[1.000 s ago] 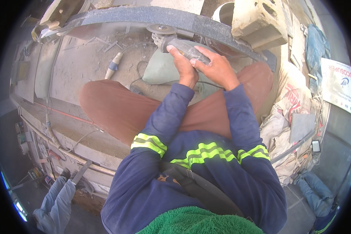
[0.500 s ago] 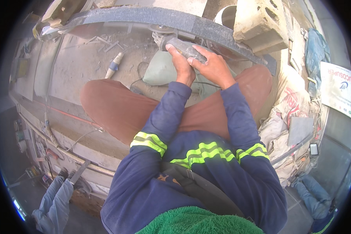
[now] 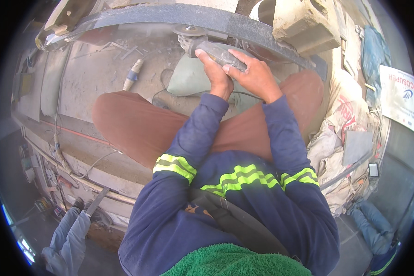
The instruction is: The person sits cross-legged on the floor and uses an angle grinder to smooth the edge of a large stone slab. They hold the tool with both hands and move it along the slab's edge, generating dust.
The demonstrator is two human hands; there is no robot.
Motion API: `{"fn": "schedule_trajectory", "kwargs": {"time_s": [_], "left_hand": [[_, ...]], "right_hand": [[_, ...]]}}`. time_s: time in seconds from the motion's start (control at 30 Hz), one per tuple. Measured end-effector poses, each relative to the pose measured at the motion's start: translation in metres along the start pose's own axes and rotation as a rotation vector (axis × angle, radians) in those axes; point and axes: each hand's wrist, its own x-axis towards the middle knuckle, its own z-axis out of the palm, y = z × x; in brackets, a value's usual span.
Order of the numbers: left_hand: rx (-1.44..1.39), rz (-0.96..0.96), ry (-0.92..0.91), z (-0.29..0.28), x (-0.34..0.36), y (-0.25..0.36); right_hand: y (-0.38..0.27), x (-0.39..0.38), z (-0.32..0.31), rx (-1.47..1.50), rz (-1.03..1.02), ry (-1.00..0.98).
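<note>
Both my hands grip a grey, dusty angle grinder (image 3: pixel 216 53) beyond my crossed legs. My left hand (image 3: pixel 216 76) wraps round the body near the grinder's head, its thumb along the top. My right hand (image 3: pixel 254 76) closes over the rear of the body. The round disc (image 3: pixel 189 30) lies close to the near edge of a long, curved dark stone slab (image 3: pixel 161 16); whether it touches cannot be made out. A pale green sack (image 3: pixel 186 76) rests below the grinder. The undersides of the fingers are hidden.
A pale block (image 3: pixel 303 27) sits on the slab's right part. A blue-and-white cable connector (image 3: pixel 133 75) lies on the dusty surface at left, near thin offcuts (image 3: pixel 124 49). Crumpled sacks (image 3: pixel 338 133) are heaped at right. Other people's legs show at lower left (image 3: pixel 69 234) and lower right (image 3: pixel 372 227).
The slab, block and grinder sit slightly higher in the picture, and the disc's face shows more. Both hands keep their hold on the grinder.
</note>
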Motion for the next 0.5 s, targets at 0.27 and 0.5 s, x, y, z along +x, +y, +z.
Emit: {"fn": "schedule_trajectory", "kwargs": {"time_s": [0.27,0.5], "left_hand": [[-0.019,0.004,-0.012,0.0049,-0.0070,-0.0025],[0.009,-0.002,-0.028,0.0037,-0.0081,-0.0062]], "right_hand": [[-0.0005,-0.0065,-0.0061,0.012,0.012,-0.003],[0.0017,-0.0096,-0.0073,0.001,0.012,0.010]]}}
